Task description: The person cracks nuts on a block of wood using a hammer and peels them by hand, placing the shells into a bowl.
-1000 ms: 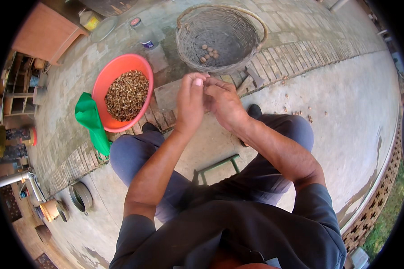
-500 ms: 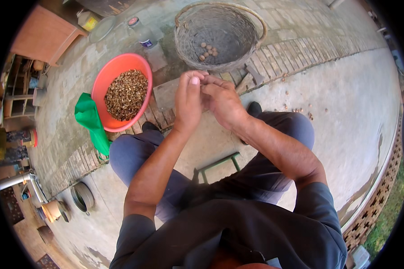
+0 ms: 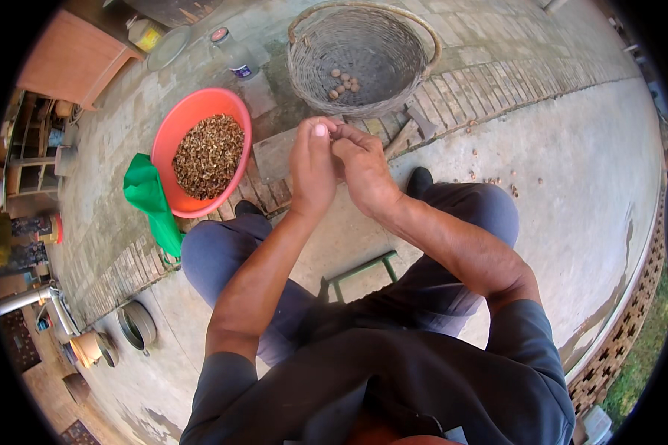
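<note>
My left hand [image 3: 313, 165] and my right hand [image 3: 367, 169] meet at the fingertips between my knees, just short of a wicker basket. The fingers of both are curled together, and whatever they hold is hidden behind them. Several walnuts [image 3: 344, 84] lie at the bottom of the basket [image 3: 312, 67], which has an arched handle. To the left stands an oval orange-red basin [image 3: 168, 133] with a heap of brown shelled pieces [image 3: 209, 157] in it. A hatchet [image 3: 421, 123] rests on the ground beside the basket, right of my hands.
A green bag [image 3: 147, 191] leans against the basin. A clear jar [image 3: 235, 58] with a red lid stands behind it. Shell bits [image 3: 513, 190] are scattered on the concrete at right. A green stool frame [image 3: 362, 270] shows between my legs. A round dark pan [image 3: 136, 325] is at lower left.
My hands stay together in almost the same place. The right hand has shifted slightly left and turned a little against the left one.
</note>
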{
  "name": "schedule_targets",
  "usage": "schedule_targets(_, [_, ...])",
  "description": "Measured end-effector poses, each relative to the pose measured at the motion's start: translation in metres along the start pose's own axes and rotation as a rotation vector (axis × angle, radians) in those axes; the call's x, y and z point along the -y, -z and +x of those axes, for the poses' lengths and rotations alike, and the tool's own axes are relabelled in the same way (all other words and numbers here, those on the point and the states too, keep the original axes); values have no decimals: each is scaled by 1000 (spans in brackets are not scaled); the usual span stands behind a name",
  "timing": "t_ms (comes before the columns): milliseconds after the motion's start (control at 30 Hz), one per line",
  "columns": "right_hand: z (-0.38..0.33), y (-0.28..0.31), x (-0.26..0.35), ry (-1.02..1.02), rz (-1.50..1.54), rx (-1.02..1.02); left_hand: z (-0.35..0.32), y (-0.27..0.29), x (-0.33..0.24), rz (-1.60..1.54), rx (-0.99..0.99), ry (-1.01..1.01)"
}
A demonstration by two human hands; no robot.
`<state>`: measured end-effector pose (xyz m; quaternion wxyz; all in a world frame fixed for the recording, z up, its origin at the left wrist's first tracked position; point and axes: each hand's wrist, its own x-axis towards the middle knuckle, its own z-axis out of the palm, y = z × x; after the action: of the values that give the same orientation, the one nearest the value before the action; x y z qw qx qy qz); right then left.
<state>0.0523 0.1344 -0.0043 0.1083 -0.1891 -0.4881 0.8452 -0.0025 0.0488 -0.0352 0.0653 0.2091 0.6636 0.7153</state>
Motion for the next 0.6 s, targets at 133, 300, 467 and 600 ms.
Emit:
schedule_targets(133, [1, -3, 0, 34, -65, -30, 3, -1, 5, 20, -7, -49])
schedule_targets(300, [1, -5, 4, 8, -67, -56, 4, 0, 7, -45, -21, 25])
schedule_targets(467, [4, -7, -3, 11, -76, -68, 5, 1, 15, -85, -34, 19])
schedule_targets(600, [5, -5, -10, 65, -146, -85, 9, 2, 19, -143, -44, 61])
